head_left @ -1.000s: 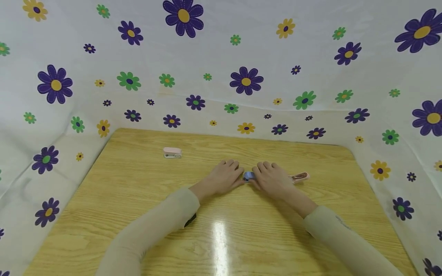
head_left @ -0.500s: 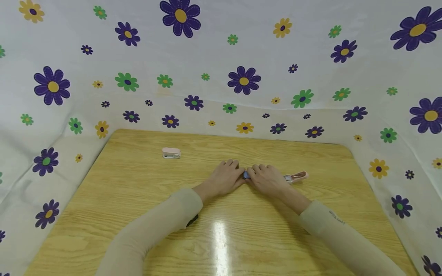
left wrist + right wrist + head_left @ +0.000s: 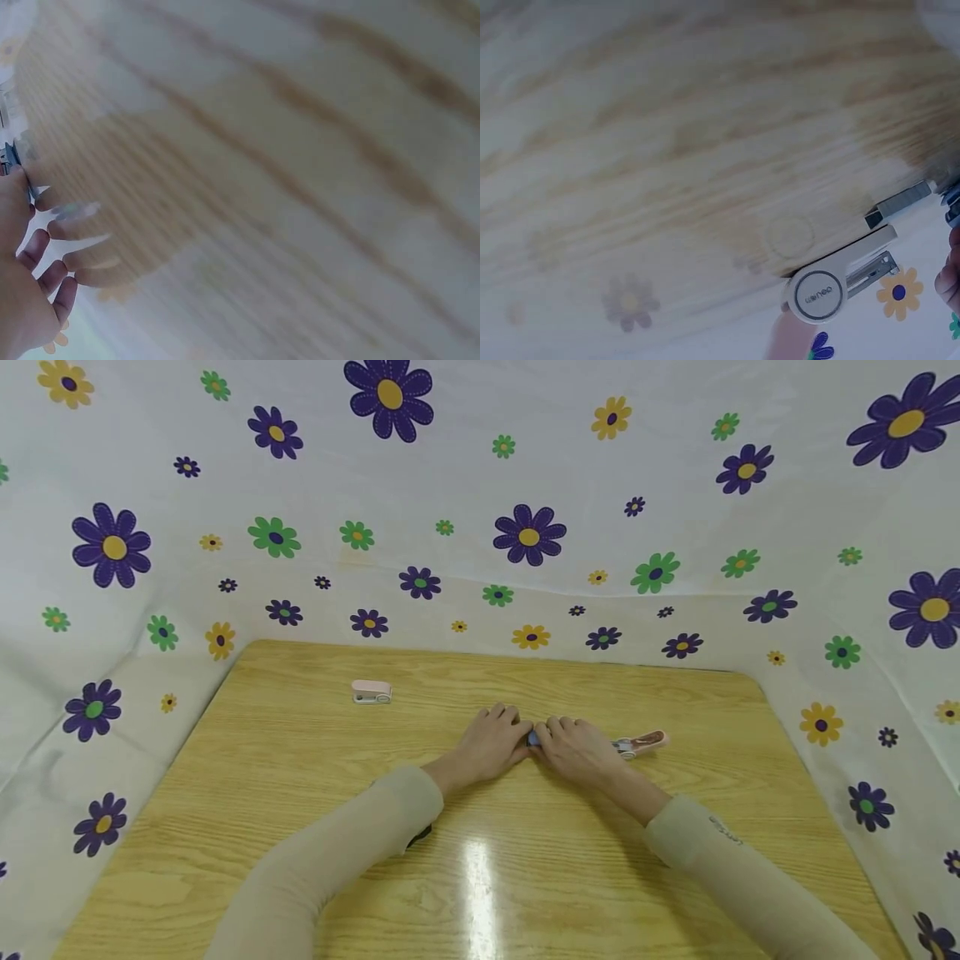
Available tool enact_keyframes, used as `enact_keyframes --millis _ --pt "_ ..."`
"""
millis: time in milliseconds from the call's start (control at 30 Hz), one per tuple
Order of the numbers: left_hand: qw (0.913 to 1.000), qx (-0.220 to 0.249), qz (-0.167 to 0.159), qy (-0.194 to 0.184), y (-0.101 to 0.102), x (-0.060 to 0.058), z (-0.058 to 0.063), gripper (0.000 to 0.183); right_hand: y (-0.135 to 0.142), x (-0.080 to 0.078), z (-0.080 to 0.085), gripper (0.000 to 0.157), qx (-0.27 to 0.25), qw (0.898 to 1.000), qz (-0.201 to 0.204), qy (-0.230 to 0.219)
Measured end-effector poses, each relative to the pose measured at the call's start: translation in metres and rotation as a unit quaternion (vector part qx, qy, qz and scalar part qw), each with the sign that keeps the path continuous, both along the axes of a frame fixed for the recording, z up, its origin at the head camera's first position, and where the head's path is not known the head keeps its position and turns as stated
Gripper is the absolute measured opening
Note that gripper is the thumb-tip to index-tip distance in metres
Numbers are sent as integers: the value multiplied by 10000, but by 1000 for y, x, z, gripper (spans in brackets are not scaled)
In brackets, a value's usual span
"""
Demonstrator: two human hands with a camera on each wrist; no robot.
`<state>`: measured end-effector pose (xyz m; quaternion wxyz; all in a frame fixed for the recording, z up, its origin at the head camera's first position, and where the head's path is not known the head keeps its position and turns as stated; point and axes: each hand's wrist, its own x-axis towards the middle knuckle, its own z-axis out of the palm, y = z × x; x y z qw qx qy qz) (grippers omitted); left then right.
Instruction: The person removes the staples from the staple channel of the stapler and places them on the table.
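Note:
Near the middle of the table my two hands meet over a small blue object [image 3: 533,739]. My right hand [image 3: 577,752] grips it from the right and covers most of it; its kind cannot be told. The left hand [image 3: 487,743] pinches its left end between thumb and fingers, as the left wrist view also shows, with a dark blue edge [image 3: 10,156] at the fingertips. Just right of the right hand lies a pink and white stapler [image 3: 647,742], opened out. The right wrist view shows its round logo and metal magazine [image 3: 874,274], with a grey strip [image 3: 900,204] beside it.
Another pink and white stapler [image 3: 372,692] lies at the back left of the wooden table [image 3: 300,760]. A white cloth [image 3: 420,510] printed with flowers hangs behind the table and along both sides.
My right hand has shifted slightly left, toward the left hand, covering more of the blue object. More of the opened stapler shows beside it. The left hand stays nearly still.

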<state>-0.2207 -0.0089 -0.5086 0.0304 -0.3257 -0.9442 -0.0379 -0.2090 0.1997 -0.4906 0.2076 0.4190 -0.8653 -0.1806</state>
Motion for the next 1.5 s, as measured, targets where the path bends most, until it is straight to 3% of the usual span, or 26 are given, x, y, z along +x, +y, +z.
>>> enact_keyframes --millis 167,400,733,1033,1233,1400,1500 --pt "9999 -78 62 -40 0 0 -1 42 0 0 0 32 -299 9988 -92 -372" --pt "9999 -58 78 -54 0 1 0 42 3 5 16 32 -486 9933 -509 -917" --pt "9998 43 44 -200 0 2 2 35 28 7 29 35 -352 9950 -749 -568" --pt "9991 84 49 -414 1 1 1 34 49 11 26 36 -274 9935 -978 -505" --pt "9995 79 2 -315 -1 2 0 35 59 13 20 38 -278 9941 -959 -434" --pt "9996 106 -16 -265 -1 2 -2 34 60 14 21 34 -534 9912 -1085 -545" --pt "9996 103 -16 -261 -1 2 -1 35 56 16 28 32 -948 9832 -1334 -802"
